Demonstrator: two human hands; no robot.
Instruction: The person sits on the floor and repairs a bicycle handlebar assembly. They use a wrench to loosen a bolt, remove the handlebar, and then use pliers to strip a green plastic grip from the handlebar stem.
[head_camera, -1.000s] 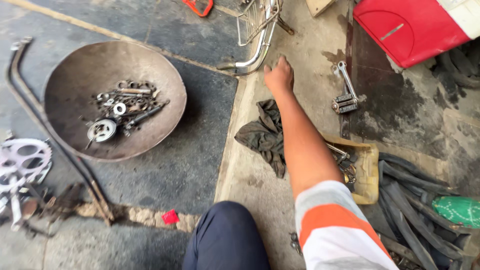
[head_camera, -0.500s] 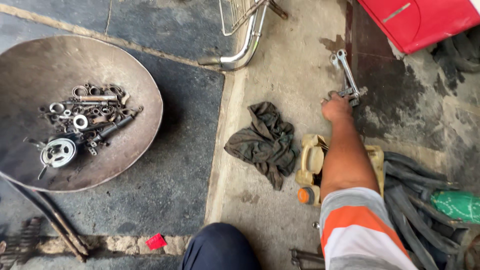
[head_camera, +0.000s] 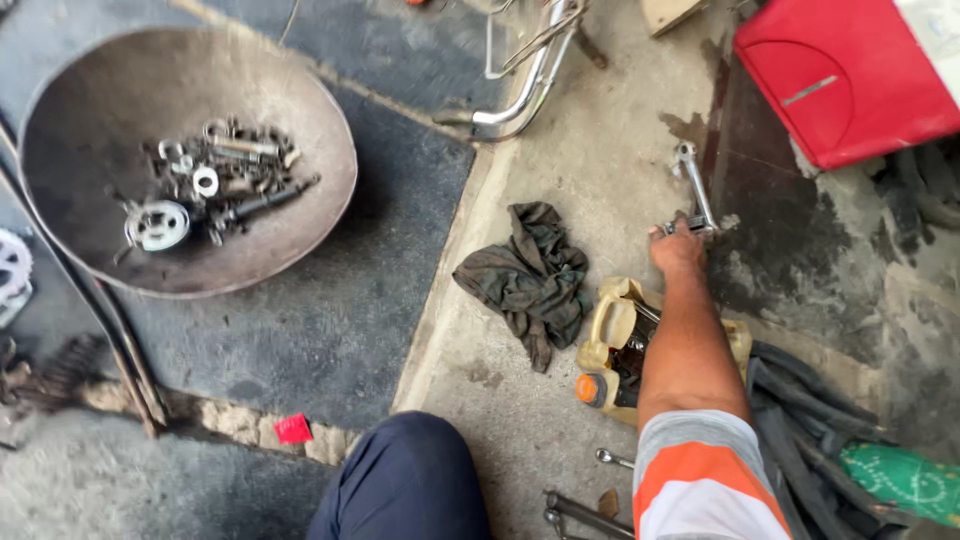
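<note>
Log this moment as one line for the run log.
right hand: on metal tool | left hand: out of view | rag beside arm

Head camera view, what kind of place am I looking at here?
Probably an informal repair workshop on a concrete floor. A metal pan holds nuts and bolts, the right hand grips wrenches, and an oily rag lies nearby.

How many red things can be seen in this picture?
2: a big red box at the upper right, and a small red scrap on the ground near the knee. More may be hidden.
</note>
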